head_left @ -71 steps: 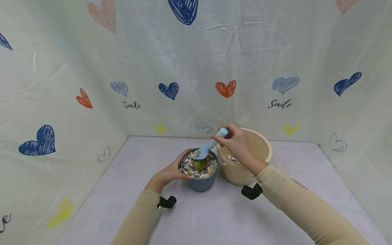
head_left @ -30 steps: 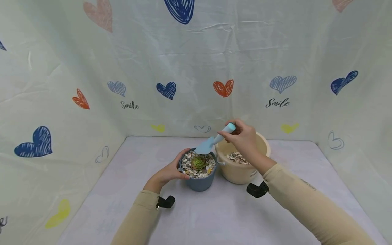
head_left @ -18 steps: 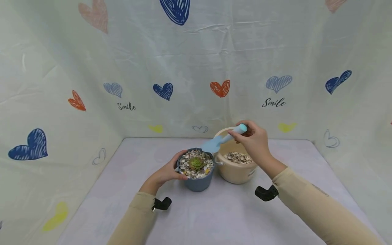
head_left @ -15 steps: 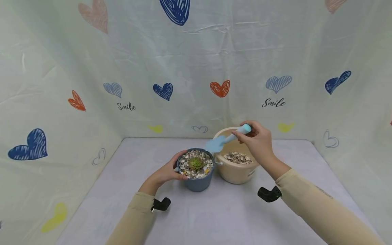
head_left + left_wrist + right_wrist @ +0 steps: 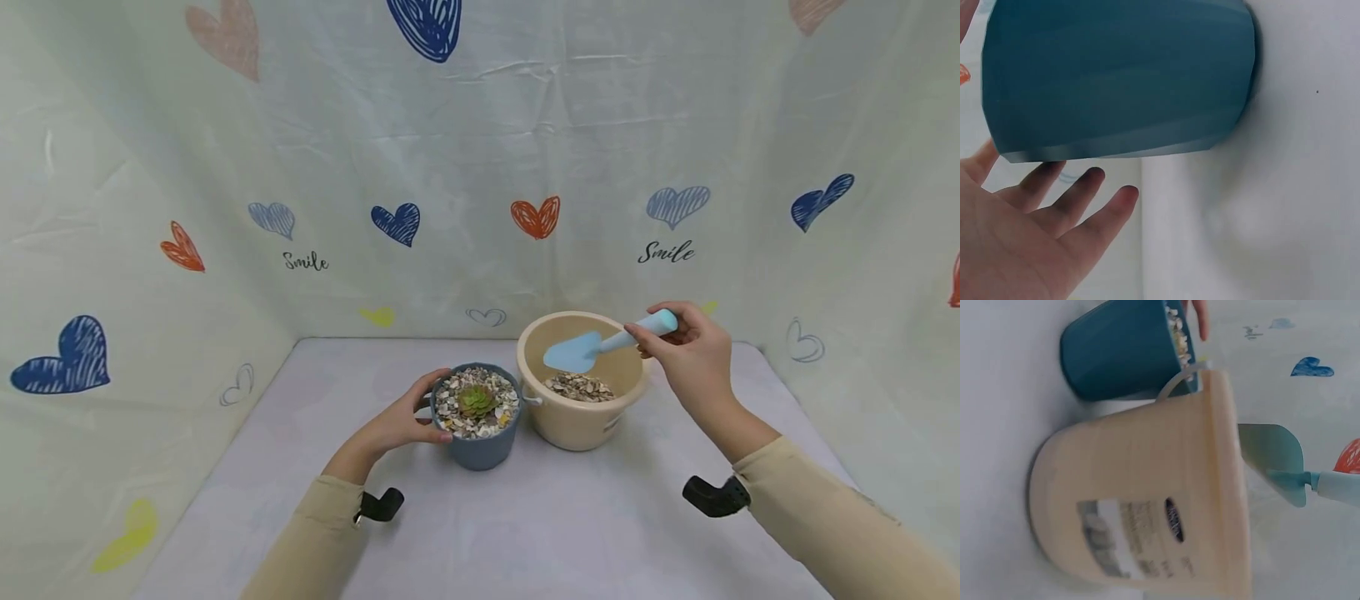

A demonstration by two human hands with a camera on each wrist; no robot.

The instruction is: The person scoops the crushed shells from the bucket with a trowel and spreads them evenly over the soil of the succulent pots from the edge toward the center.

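My left hand (image 5: pixel 393 423) holds the side of a blue flowerpot (image 5: pixel 483 454), thumb in front and fingers behind near the rim. In the left wrist view, several fingers (image 5: pixel 1100 228) extend fairly straight, some apart from the pot wall. A green succulent (image 5: pixel 476 401) sits amid pale stone chips filling the pot. My right hand (image 5: pixel 693 354) pinches the handle of a light blue hand trowel (image 5: pixel 573 352) between thumb and fingers. The trowel's blade hangs tilted over a beige bucket (image 5: pixel 573 429), and no chips show on it. Similar chips (image 5: pixel 579 386) cover the bucket's bottom.
The flowerpot and bucket stand close side by side on a pale table (image 5: pixel 450 542). A small light handle (image 5: pixel 532 401) juts between them. Behind the table hangs a whitish curtain (image 5: pixel 465 150) printed with hearts. Black wrist cameras (image 5: pixel 716 497) sit on both forearms.
My right hand has carried the trowel rightward from above the succulent to over the bucket. The left hand has stayed on the flowerpot. The view has shifted slightly.
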